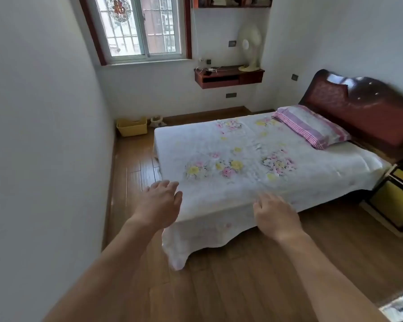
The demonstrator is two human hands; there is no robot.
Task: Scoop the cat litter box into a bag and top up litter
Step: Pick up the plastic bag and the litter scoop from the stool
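Observation:
A yellow plastic box [132, 127] stands on the wooden floor in the far left corner, under the window; what it holds is hidden. A small white object [157, 122] lies just right of it. My left hand [159, 203] is stretched forward in the air with relaxed fingers, holding nothing, near the foot corner of the bed. My right hand [276, 213] is also held out in front of me, fingers loosely bent and holding nothing. Both hands are far from the yellow box. No scoop or bag shows.
A bed [242, 194] with a floral sheet and striped pillow [312, 126] fills the middle and right. A narrow strip of floor [135, 163] runs between the bed and the left wall. A wall shelf with a fan [250, 49] hangs at the back.

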